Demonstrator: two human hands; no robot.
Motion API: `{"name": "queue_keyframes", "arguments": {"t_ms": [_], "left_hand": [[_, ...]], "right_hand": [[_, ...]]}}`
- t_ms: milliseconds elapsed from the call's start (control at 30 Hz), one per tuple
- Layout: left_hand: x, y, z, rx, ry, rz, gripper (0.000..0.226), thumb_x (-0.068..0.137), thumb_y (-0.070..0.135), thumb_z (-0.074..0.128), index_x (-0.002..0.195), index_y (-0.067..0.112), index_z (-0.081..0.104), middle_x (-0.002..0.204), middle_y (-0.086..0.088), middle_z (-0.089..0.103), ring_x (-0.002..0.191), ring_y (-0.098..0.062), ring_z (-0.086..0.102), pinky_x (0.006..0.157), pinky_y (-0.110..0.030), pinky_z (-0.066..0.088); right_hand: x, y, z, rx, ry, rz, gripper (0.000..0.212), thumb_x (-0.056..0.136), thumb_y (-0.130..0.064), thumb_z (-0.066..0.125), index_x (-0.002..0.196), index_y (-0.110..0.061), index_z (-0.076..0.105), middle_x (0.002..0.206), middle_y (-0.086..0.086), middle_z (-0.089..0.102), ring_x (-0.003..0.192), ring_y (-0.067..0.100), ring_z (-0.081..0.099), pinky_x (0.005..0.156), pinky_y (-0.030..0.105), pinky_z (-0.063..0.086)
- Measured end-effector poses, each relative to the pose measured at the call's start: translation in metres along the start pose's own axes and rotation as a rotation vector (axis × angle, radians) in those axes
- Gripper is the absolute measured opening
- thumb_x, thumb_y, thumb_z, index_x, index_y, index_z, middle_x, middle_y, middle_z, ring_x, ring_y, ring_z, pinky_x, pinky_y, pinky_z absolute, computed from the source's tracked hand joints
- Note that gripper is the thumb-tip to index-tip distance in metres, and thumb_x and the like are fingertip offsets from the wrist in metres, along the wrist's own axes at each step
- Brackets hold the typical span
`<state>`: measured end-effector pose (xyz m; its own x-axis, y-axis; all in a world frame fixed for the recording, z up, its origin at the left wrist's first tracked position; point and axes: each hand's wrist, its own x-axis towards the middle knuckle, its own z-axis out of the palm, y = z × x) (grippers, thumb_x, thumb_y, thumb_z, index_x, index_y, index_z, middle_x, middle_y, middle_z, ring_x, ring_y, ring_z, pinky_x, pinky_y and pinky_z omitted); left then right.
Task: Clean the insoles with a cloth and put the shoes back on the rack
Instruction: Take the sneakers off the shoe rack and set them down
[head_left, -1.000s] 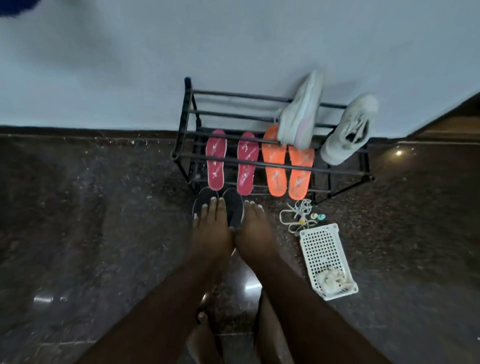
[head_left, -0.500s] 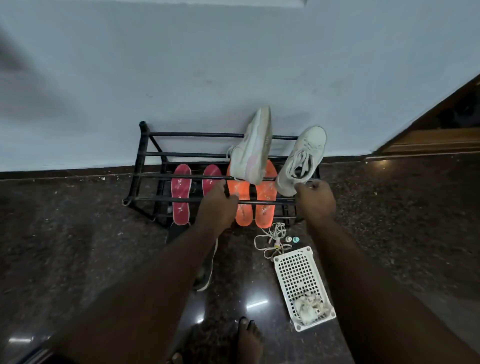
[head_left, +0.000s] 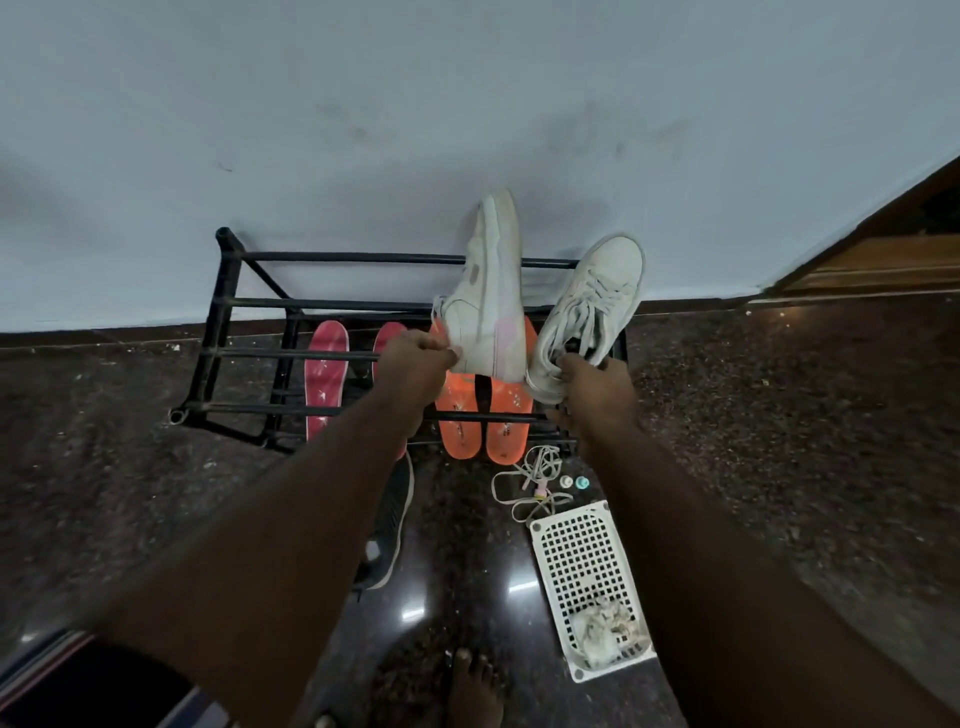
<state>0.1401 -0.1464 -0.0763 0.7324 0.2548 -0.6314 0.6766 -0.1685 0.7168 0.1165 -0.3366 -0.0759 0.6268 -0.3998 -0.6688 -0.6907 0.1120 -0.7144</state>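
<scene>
On the rack (head_left: 291, 304): pink insoles (head_left: 325, 379), orange insoles (head_left: 457, 415) further right. Left hand (head_left: 413, 371) fingers gripping one white shoe (head_left: 488, 312), right hand (head_left: 595, 387) fingers gripping the other shoe (head_left: 587, 312), both at the top rails. Probably lifting off; next, pull insoles, fetch cloth (head_left: 602, 631) from basket (head_left: 582, 551).

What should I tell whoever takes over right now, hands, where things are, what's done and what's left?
Left hand grips the heel of the left white sneaker, which is propped toe-up against the wall on the rack.
Right hand grips the heel of the right white sneaker, also on the rack.
Pink insoles and orange insoles lean against the rack's front. A black shoe lies on the floor. The cloth sits in the white basket.
Done: cannot tell whether any insole is cleaned.
Left: settle the sneakers, wipe insoles as needed, refit them, rack the black shoe.
</scene>
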Motion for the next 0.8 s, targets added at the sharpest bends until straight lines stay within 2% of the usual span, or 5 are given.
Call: {"name": "queue_keyframes", "arguments": {"t_ms": [233,400,533,633,800], "left_hand": [[-0.008,0.012,0.01,-0.133,-0.109,-0.094,0.024,0.091,0.022,0.075,0.108,0.012,0.061,0.106,-0.008,0.066,0.099,-0.028,0.066,0.084,-0.044,0.059],[-0.028,0.009,0.013,0.549,0.409,0.674,0.013,0.081,0.023,0.068,0.093,0.022,0.063,0.097,0.005,0.063,0.096,-0.027,0.055,0.07,-0.038,0.047],[-0.037,-0.005,0.0,0.806,0.316,0.806,0.029,0.087,0.038,0.066,0.111,0.025,0.059,0.116,0.002,0.059,0.104,-0.026,0.052,0.081,-0.044,0.05],[-0.028,-0.006,-0.009,0.576,0.356,0.626,0.043,0.089,0.042,0.063,0.123,0.017,0.054,0.119,-0.003,0.054,0.106,-0.025,0.052,0.085,-0.042,0.049],[-0.004,0.002,-0.009,0.201,-0.131,-0.062,0.055,0.089,0.045,0.068,0.131,0.014,0.051,0.116,-0.006,0.064,0.101,-0.026,0.065,0.088,-0.049,0.059]], "right_hand": [[0.003,-0.001,-0.001,0.044,-0.042,-0.023,0.042,0.072,-0.03,0.071,0.111,-0.025,0.057,0.099,0.003,0.07,0.087,0.025,0.07,0.069,0.046,0.06],[0.009,0.005,-0.008,0.056,-0.133,0.001,0.049,0.078,-0.033,0.07,0.123,-0.033,0.049,0.111,0.002,0.066,0.095,0.027,0.068,0.069,0.042,0.057],[0.01,0.008,-0.008,0.095,-0.147,0.001,0.046,0.082,-0.034,0.069,0.123,-0.035,0.049,0.113,0.001,0.067,0.096,0.026,0.069,0.069,0.042,0.056],[0.011,0.008,-0.009,0.163,-0.17,0.049,0.055,0.081,-0.036,0.068,0.131,-0.032,0.044,0.115,0.004,0.066,0.099,0.027,0.066,0.079,0.047,0.056],[0.013,0.008,-0.007,0.197,-0.182,0.037,0.044,0.083,-0.023,0.067,0.123,-0.031,0.052,0.111,0.008,0.07,0.09,0.028,0.07,0.075,0.045,0.058]]}}
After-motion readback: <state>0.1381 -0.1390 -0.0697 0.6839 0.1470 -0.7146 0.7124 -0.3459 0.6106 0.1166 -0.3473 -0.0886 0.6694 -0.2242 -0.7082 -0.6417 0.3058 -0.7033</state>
